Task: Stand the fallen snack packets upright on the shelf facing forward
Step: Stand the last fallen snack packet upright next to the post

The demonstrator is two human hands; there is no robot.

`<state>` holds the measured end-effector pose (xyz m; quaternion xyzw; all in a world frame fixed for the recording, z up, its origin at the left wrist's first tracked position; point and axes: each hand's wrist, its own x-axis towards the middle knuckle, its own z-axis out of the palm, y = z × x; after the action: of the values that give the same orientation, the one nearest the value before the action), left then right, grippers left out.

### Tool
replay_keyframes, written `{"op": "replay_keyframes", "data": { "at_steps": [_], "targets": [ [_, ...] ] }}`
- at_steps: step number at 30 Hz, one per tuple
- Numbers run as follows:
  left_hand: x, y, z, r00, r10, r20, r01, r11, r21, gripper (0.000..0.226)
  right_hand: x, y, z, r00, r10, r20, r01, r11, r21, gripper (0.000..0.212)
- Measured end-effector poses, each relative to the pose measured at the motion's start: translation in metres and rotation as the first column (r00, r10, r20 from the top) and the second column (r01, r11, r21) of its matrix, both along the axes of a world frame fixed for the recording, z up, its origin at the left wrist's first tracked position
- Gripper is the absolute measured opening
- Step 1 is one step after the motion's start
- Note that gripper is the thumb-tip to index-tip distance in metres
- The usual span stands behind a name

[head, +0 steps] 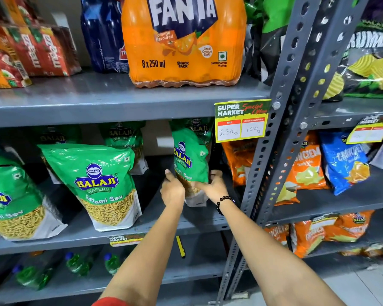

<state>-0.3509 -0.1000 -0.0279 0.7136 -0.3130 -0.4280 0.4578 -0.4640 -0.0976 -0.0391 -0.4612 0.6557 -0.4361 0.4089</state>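
Observation:
A green Balaji Ratlami Sev packet [189, 160] stands nearly upright at the right end of the grey middle shelf [155, 226], turned slightly sideways. My left hand [172, 189] grips its lower left edge and my right hand [212, 185], with a black bead bracelet, grips its lower right edge. Two more green packets stand facing forward, one in the middle [97, 184] and one at the left [11, 199]. Further green packets [122, 138] stand behind them in shadow.
A yellow price tag [241, 122] hangs from the upper shelf edge beside the held packet. The perforated grey upright [281, 133] rises just right of my hands. Orange and blue chip bags [341, 160] fill the neighbouring rack. A Fanta pack [184, 40] sits above.

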Motion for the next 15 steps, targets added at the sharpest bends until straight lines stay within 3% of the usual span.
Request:
{"op": "replay_keyframes", "data": {
  "at_steps": [3, 6, 9, 12, 15],
  "targets": [
    [0.006, -0.005, 0.003, 1.0, 0.023, 0.006, -0.023, 1.0, 0.012, 0.066, -0.009, -0.006, 0.006, 0.996, -0.008, 0.086, 0.006, 1.0, 0.026, 0.086],
    [0.013, -0.014, 0.013, 0.999, 0.038, -0.003, -0.038, 0.999, 0.009, 0.051, -0.014, -0.015, 0.005, 0.986, -0.121, 0.111, 0.121, 0.993, 0.005, 0.076],
    [0.017, -0.024, 0.015, 0.992, -0.083, -0.099, 0.078, 0.995, -0.055, 0.045, -0.016, -0.018, 0.003, 0.96, -0.263, 0.091, 0.266, 0.964, -0.014, 0.059],
    [0.019, -0.033, 0.011, 0.959, -0.257, -0.123, 0.247, 0.965, -0.085, 0.073, -0.013, -0.017, -0.001, 0.922, -0.369, 0.116, 0.372, 0.928, -0.006, 0.029],
    [0.014, -0.034, 0.014, 0.919, -0.38, -0.106, 0.366, 0.922, -0.13, 0.057, -0.009, -0.015, -0.005, 0.943, -0.305, 0.133, 0.312, 0.949, -0.039, 0.029]
  ]
}}
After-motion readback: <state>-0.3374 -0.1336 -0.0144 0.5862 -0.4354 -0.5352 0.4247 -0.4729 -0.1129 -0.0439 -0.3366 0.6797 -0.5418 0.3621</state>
